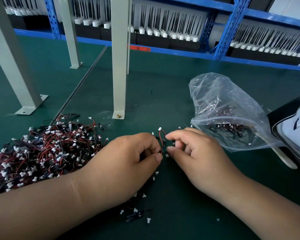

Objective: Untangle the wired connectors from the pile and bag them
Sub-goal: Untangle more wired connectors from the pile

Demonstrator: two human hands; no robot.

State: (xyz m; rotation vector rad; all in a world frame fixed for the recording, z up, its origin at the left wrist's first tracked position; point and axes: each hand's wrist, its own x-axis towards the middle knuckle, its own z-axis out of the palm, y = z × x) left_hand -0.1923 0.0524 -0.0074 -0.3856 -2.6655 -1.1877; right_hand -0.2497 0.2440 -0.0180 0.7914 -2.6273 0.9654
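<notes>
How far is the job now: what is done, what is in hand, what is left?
Done: some connectors already lie in the clear bag. In hand: the left hand and right hand pinch a few wired connectors between them. Left: the big tangled pile on the table, plus loose pieces near the left forearm.

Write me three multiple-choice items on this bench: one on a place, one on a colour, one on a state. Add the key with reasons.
1. The tangled pile lies:
A. to the left of the left hand
B. inside a drawer
C. up on a shelf

2. The bench mat is:
A. white
B. red
C. dark green

3. The two hands are:
A. lying flat and empty
B. pinching a few wired connectors between them
C. lifting a box

Key:
1 A, the pile spreads on the mat beside the left hand.
2 C, the mat shows dark green all round.
3 B, the left hand and right hand curl their fingertips on small red-and-black wired pieces.
</notes>
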